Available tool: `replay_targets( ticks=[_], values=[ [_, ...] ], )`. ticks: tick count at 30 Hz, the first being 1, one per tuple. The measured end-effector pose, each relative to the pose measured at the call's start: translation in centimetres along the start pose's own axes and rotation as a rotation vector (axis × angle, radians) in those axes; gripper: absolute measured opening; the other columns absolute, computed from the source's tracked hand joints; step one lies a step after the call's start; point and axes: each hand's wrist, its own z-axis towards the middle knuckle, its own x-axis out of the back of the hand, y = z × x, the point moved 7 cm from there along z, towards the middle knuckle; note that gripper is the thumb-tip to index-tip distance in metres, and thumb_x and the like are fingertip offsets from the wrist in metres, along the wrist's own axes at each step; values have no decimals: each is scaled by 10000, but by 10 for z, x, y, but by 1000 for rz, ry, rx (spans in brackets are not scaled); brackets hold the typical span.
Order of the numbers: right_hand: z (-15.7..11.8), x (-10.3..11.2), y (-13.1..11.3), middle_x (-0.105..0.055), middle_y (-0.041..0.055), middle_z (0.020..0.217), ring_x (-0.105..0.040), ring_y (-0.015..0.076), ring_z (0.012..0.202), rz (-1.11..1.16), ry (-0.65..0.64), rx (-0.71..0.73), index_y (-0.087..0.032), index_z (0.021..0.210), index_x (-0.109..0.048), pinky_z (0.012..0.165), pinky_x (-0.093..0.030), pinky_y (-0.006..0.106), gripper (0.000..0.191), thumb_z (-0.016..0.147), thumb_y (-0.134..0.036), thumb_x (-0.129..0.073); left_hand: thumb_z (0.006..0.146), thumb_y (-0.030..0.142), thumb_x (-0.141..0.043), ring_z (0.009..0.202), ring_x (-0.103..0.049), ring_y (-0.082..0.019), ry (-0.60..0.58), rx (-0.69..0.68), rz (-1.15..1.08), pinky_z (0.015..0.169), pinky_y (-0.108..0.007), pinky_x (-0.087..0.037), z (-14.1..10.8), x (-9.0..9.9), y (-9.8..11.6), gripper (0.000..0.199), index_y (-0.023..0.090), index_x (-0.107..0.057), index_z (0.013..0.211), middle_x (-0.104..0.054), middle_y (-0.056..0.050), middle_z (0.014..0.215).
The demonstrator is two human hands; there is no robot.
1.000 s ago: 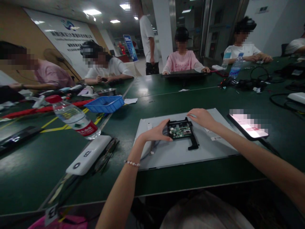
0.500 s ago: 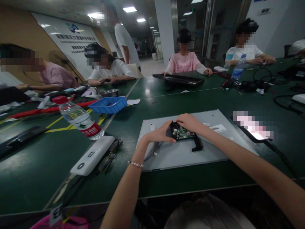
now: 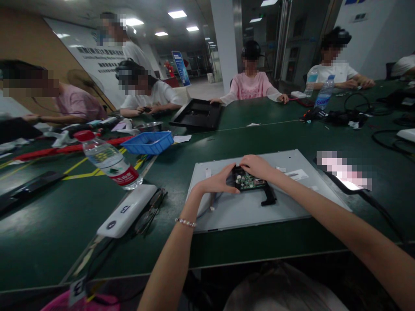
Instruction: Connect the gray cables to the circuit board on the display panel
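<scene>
A green circuit board (image 3: 249, 181) sits in a black plastic frame (image 3: 268, 199), over the back of a flat grey panel (image 3: 236, 216). My left hand (image 3: 218, 182) grips the frame's left side, thumb along the near edge and fingers at the far corner. At the far edge, the bent fingers of my right hand (image 3: 256, 166) press on the frame; their tips are partly hidden. A hooked black arm of the frame sticks out toward me on the right. Whether the frame rests on the panel or is slightly raised, I cannot tell.
Left of the panel are a white power bank (image 3: 127, 211), eyeglasses (image 3: 149, 212) and a water bottle (image 3: 108, 160). A blue tray (image 3: 149, 143) stands farther back. On the right lies a lit phone (image 3: 345, 172) with a cable. Across the table, a person holds a black casing (image 3: 197, 114).
My hands and the board have barely moved. Across the table, the black casing has swung left and tipped to show its inside. The standing person has moved left.
</scene>
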Motion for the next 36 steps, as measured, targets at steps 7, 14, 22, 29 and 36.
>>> replay_targets(
  ticks=[7,14,22,29,36],
  values=[
    [-4,7,3,-655,115,1072,-585,214,1025,32,66,84,-136,1043,-669,889,-421,289,256,888,-214,-480,639,529,-690,1394,-167,-363,-15,50,-24,1144,-496,-170,-1,-1,-1,1111,155,-70,1482,-125,-158,1538],
    [-56,38,58,-661,105,1091,-602,246,1019,63,132,1,-158,1064,-669,912,-441,373,289,874,-285,-492,652,506,-676,1402,-137,-355,-18,33,-23,1146,-497,-152,0,-1,-2,1095,136,-65,1482,-100,-166,1542],
    [-101,19,123,-666,108,1041,-628,238,911,187,113,-254,-184,1037,-681,786,-510,377,327,797,-391,-599,650,538,-679,1408,-130,-333,-28,58,-15,1159,-456,-138,0,-1,-2,1119,127,-54,1483,-92,-149,1547],
    [-100,17,120,-685,85,983,-644,207,851,267,105,-294,-190,982,-685,784,-519,358,218,785,-258,-622,658,579,-673,1413,-117,-317,-43,62,-4,1167,-428,-122,0,0,-1,1129,120,-49,1480,-88,-149,1547],
    [-111,27,121,-693,81,950,-650,223,858,351,132,-359,-200,922,-705,725,-531,354,179,778,-216,-599,656,545,-686,1402,-152,-343,-20,46,-23,1157,-457,-138,1,1,0,1094,161,-78,1480,-114,-156,1542]
  ],
)
